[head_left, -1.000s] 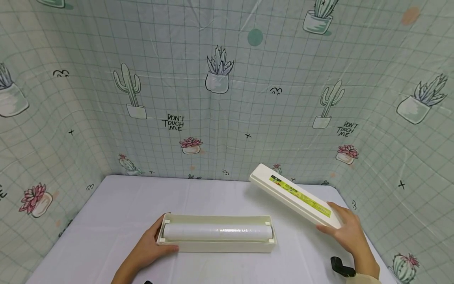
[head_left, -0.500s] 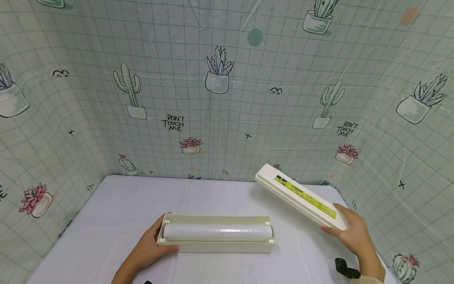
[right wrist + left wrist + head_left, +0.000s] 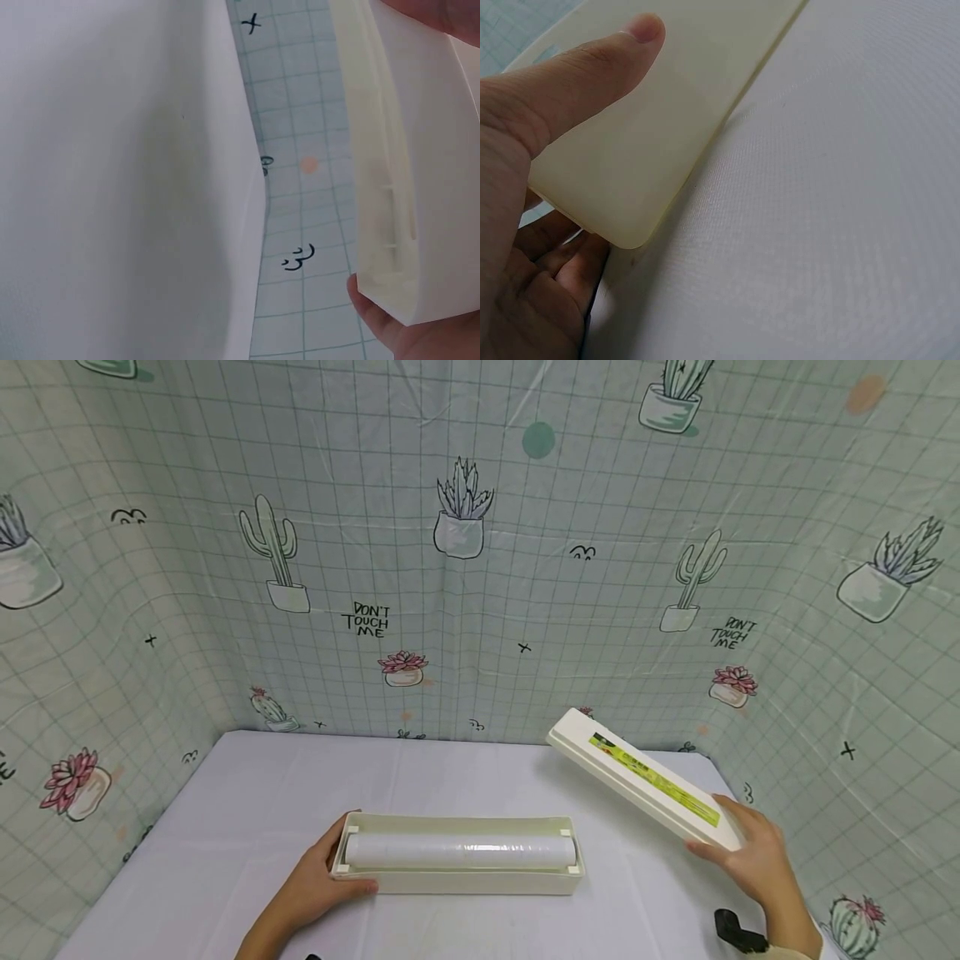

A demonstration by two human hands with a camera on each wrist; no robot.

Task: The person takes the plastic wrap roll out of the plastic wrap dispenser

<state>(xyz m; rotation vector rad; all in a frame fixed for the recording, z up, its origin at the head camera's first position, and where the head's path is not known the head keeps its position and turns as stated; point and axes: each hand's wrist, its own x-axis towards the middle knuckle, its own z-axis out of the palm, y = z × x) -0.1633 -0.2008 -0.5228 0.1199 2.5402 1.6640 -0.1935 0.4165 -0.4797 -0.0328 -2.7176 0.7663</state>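
Note:
A long cream box (image 3: 472, 882) lies crosswise on the table with its top off. Inside it sits a shiny roll of cling film (image 3: 461, 850). My left hand (image 3: 315, 877) grips the box's left end, thumb on the near wall and fingers behind; the left wrist view shows the thumb pressed flat along the cream wall (image 3: 660, 135). My right hand (image 3: 757, 852) holds the near right end of a long white lid (image 3: 637, 777) with a yellow-green label. The lid is tilted above the table, and its hollow underside (image 3: 382, 187) shows in the right wrist view.
The white-covered table (image 3: 300, 777) runs back to a cloth backdrop (image 3: 480, 610) printed with cacti, which also rises on both sides. A black strap piece (image 3: 738, 931) is at the right wrist.
My right hand has carried the lid a little to the right and slightly toward me. The left hand and the box have stayed where they were.

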